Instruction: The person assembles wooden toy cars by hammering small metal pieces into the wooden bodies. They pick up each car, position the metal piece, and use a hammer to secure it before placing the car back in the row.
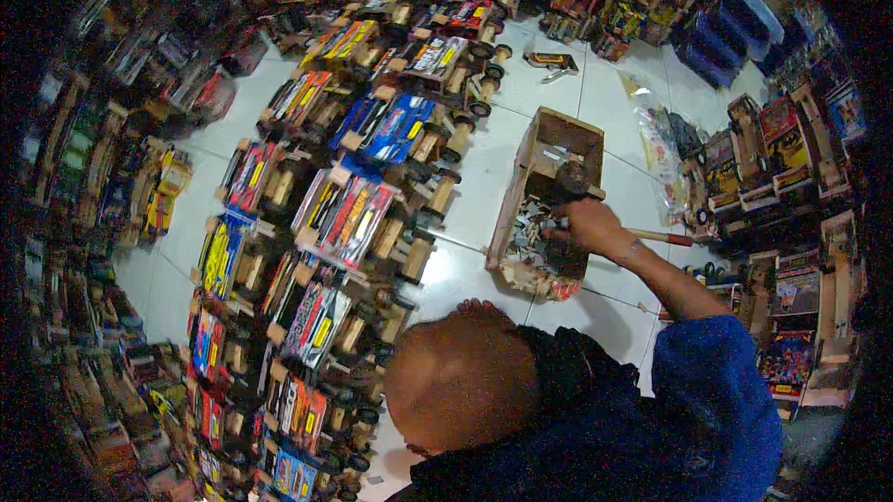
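Wooden toy trucks (383, 125) in rows, a box (567, 133) of parts, a right hand (593, 226) in it.

At left and centre, the trucks stand on the tiled floor (445, 274) with wheels and bright panels fitted, so they look largely assembled; next comes the open brown box, holding small metal pieces (532, 221) that seem as yet unused. The right hand reaches into it over the right wall; whether its fingers grip anything I cannot tell. The left hand is out of view. Beyond, a red-tipped wooden handle (662, 238) lies near more trucks. How much work is left does not show.
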The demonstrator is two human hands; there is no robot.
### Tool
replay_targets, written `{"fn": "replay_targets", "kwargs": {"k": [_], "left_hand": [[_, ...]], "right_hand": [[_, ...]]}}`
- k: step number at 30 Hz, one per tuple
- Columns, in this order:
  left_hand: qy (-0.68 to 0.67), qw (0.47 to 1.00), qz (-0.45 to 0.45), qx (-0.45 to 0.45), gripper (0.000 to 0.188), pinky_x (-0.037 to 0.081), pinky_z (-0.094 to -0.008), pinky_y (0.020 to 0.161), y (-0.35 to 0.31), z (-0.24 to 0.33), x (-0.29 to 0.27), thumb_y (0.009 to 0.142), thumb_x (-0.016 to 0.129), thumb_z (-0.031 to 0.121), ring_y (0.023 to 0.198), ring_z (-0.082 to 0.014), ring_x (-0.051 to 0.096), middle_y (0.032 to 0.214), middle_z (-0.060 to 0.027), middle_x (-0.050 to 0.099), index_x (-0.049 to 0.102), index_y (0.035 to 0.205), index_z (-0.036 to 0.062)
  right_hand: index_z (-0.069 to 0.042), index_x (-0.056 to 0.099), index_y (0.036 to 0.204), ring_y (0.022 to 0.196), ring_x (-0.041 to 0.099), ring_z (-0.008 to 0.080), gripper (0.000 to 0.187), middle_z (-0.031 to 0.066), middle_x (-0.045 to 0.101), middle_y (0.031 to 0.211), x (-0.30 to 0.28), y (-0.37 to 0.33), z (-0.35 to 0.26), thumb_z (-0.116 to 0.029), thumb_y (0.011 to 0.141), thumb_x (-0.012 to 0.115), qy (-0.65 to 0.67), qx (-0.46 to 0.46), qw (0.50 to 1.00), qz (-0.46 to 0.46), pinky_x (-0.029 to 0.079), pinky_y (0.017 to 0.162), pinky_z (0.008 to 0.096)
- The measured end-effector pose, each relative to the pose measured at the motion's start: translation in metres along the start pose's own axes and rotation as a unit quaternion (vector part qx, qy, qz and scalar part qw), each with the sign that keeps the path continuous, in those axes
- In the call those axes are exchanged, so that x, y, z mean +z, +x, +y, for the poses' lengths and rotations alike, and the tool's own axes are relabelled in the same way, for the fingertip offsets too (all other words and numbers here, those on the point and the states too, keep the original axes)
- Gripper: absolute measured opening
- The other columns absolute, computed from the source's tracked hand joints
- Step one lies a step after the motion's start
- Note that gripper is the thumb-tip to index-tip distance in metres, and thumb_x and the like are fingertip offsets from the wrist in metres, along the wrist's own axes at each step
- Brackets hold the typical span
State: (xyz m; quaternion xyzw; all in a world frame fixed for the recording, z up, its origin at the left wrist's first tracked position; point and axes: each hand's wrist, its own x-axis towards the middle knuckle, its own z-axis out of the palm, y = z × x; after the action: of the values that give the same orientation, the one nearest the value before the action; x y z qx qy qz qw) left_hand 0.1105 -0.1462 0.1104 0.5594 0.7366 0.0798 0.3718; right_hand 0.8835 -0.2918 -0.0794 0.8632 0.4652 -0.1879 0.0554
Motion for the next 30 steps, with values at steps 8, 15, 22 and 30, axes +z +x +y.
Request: {"fn": "replay_targets", "kwargs": {"k": [8,15,22,30], "left_hand": [[0.089,0.994,0.058,-0.006,0.030,0.044,-0.0271,0.064,0.004,0.084,-0.006,0.094,0.071,0.032,0.070,-0.0083,0.054,0.082,-0.0028,0.064,0.068,0.115,0.0110],[0.230,0.965,0.014,0.125,0.027,0.042,-0.0282,0.056,0.024,0.201,0.071,0.096,0.068,0.026,0.063,-0.0086,0.052,0.081,-0.0026,0.065,0.068,0.111,0.0040],[0.197,0.975,-0.073,0.076,0.028,0.043,-0.0288,0.056,0.028,0.261,0.136,0.096,0.068,0.026,0.063,-0.0087,0.053,0.081,-0.0027,0.066,0.067,0.113,0.0033],[0.174,0.980,-0.090,0.031,0.029,0.044,-0.0294,0.056,-0.002,0.249,0.107,0.096,0.067,0.026,0.063,-0.0087,0.054,0.082,-0.0028,0.066,0.066,0.114,0.0024]], "right_hand": [[-0.004,0.071,0.092,0.079,0.069,0.0371,0.026,0.0212,0.071,0.089,-0.097,0.007,0.052,-0.029,0.091,0.066,0.204,0.002,0.956,0.211,0.056,0.076,0.0465],[-0.003,0.071,0.087,0.077,0.071,0.0362,0.016,0.0195,0.071,0.083,-0.049,0.102,0.097,-0.014,0.086,0.060,-0.033,-0.062,0.993,0.091,0.058,0.071,0.0463],[-0.004,0.071,0.083,0.077,0.072,0.0314,0.012,0.0164,0.070,0.078,0.015,0.128,0.097,-0.014,0.080,0.064,-0.107,-0.108,0.983,0.101,0.059,0.065,0.0418],[-0.005,0.075,0.084,0.073,0.074,0.0298,0.014,0.0183,0.073,0.078,0.026,0.160,0.101,-0.014,0.082,0.066,-0.113,-0.077,0.990,-0.030,0.060,0.061,0.0440]]}}
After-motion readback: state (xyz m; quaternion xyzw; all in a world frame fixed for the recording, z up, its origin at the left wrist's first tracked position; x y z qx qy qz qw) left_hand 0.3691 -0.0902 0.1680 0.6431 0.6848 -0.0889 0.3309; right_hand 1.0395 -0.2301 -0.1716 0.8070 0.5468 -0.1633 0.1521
